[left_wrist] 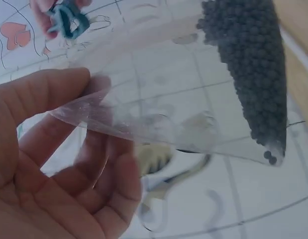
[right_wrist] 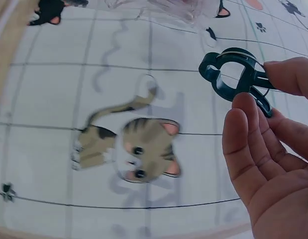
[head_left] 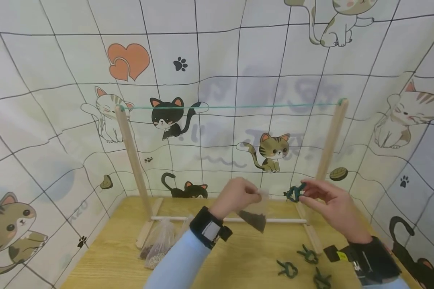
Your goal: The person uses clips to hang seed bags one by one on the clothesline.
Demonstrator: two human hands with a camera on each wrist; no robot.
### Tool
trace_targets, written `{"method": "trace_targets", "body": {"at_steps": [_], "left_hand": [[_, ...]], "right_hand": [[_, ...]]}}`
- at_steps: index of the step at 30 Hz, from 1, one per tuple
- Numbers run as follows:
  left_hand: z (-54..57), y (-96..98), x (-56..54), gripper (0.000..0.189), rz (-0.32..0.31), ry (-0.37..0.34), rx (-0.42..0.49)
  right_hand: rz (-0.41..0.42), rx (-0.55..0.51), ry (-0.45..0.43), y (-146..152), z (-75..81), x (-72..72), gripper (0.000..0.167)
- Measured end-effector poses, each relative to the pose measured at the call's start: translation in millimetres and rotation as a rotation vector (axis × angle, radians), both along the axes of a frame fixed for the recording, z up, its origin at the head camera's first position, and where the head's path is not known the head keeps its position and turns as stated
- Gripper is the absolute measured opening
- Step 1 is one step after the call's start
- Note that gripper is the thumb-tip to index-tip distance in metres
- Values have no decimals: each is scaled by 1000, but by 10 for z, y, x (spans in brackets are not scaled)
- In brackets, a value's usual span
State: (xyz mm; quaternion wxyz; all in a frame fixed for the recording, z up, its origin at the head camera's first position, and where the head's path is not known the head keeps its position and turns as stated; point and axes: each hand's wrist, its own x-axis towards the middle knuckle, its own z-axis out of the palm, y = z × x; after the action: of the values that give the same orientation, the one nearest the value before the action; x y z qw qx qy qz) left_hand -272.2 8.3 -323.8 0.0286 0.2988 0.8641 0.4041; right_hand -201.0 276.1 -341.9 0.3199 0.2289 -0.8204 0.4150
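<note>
My left hand (head_left: 237, 195) pinches the top edge of a clear plastic bag (head_left: 254, 214). In the left wrist view, small dark round beads (left_wrist: 251, 69) fill the bag's far end, and the bag hangs tilted. To the right, my right hand (head_left: 332, 204) holds a dark green plastic clip (head_left: 295, 193) by its handles, between thumb and fingers. The right wrist view shows the clip's round jaws with their tips meeting or nearly so. Both hands are raised above the table, below a green string (head_left: 231, 106) stretched between two wooden posts.
Several more green clips (head_left: 287, 269) lie on the wooden table (head_left: 105, 249) at the front right. Filled clear bags (head_left: 160, 243) sit at the left, partly behind my left arm. The left post (head_left: 132, 160), right post (head_left: 332, 140) and white crossbar (head_left: 282, 220) form a frame before a cat-print cloth.
</note>
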Motion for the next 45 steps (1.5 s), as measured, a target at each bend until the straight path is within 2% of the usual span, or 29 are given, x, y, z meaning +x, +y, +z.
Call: {"method": "trace_targets", "body": {"at_steps": [5, 9, 11, 15, 23, 29, 33, 36, 39, 45], "left_hand": [[387, 257, -122, 38, -21, 64, 3], [648, 430, -179, 40, -21, 64, 101], [740, 508, -216, 42, -24, 61, 161], [868, 651, -306, 43, -15, 36, 257], [975, 913, -451, 49, 38, -35, 358], [1116, 1089, -522, 43, 140, -50, 337], [1219, 1225, -581, 27, 220, -50, 319], [1276, 1298, -606, 14, 253, -60, 316], [1301, 1353, -622, 15, 271, -62, 295], [1318, 1431, -633, 19, 284, -22, 278]], "right_hand": [[-93, 89, 41, 183, 502, -90, 46], [-160, 120, 39, 340, 900, -133, 45], [-200, 133, 28, 413, 1075, -162, 44], [-267, 144, 18, 523, 1354, -251, 43], [-403, 191, -6, 609, 1744, -373, 43], [-449, 148, -19, 614, 1980, -481, 43], [-463, 112, -66, 634, 2053, -558, 47], [-485, 113, -98, 628, 2087, -596, 47], [-510, 147, -116, 627, 2106, -627, 45], [-463, 133, -173, 603, 2124, -682, 42]]}}
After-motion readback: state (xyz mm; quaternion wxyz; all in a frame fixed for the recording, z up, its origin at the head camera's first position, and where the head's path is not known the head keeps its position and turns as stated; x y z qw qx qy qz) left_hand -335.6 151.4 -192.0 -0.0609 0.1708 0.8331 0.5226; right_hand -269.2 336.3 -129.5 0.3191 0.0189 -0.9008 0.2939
